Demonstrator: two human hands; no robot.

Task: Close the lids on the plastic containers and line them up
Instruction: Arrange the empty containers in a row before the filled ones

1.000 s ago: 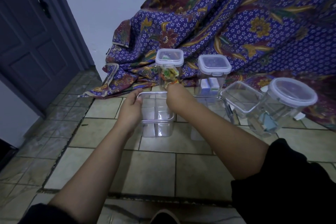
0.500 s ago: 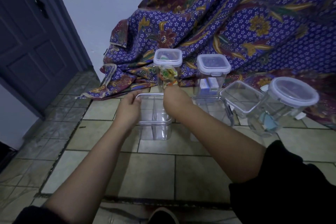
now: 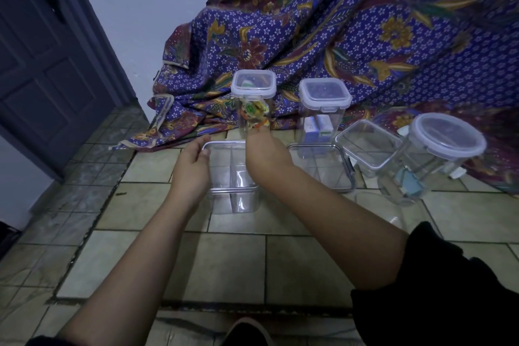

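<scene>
A clear square container (image 3: 234,199) stands on the tiled floor in front of me, with its clear lid (image 3: 224,149) lying on top. My left hand (image 3: 192,170) grips the lid's left edge, thumb on the rim. My right hand (image 3: 266,154) lies over the lid's far right corner, its fingers curled down out of sight. Behind stand two tall lidded containers, one with colourful contents (image 3: 252,104) and one with white packets (image 3: 323,112). To the right are a low square container (image 3: 320,174), a tilted square one (image 3: 368,149) and a round lidded one (image 3: 438,154).
A purple flowered cloth (image 3: 337,36) is draped behind the containers and spreads onto the floor on the right. A dark door (image 3: 42,64) and a white wall close off the left. Bare floor tiles (image 3: 238,261) lie between me and the containers.
Both hands have stayed on the front container's lid with only slight shifts. The view has dipped a little; the other containers have not moved.
</scene>
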